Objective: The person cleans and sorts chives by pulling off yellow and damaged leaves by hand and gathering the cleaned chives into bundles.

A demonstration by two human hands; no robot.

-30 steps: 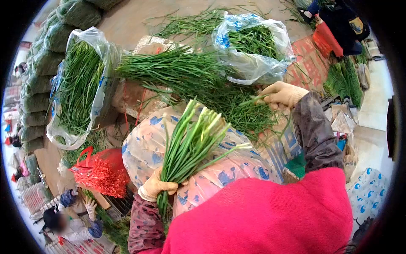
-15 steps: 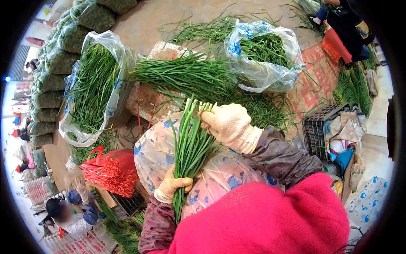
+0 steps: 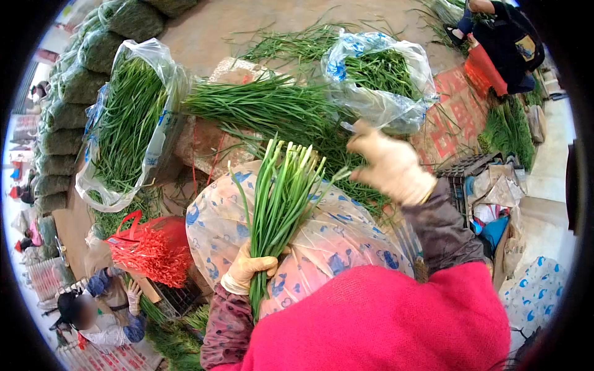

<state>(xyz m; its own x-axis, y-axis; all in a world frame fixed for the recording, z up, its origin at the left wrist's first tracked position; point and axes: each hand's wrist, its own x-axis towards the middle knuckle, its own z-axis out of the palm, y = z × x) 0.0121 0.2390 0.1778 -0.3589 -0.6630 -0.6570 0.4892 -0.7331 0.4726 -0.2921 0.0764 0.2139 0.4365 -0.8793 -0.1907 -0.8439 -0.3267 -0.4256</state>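
My left hand (image 3: 250, 271), in a pale glove, is closed round a bunch of green stalks (image 3: 281, 198) above my lap, with the pale cut ends pointing up. To the right of the bunch, my right hand (image 3: 391, 162) is smeared by motion; a thin pale wisp shows beside its fingers, and I cannot make out whether it is gripped. Beneath the bunch, a patterned plastic apron (image 3: 334, 247) covers my knees. Beyond it lies a heap of long green stalks (image 3: 266, 105) on a low support.
An open plastic bag of greens (image 3: 133, 117) stands at left, another (image 3: 380, 74) at top. A red bag of red ties (image 3: 151, 250) sits left of my knees. A black crate (image 3: 458, 176) is at right. One person (image 3: 105, 309) is lower left, another (image 3: 501, 46) upper right.
My right hand went from the right side to the top of the bunch, then moved back off to the right. My left hand has kept its hold on the stalks.
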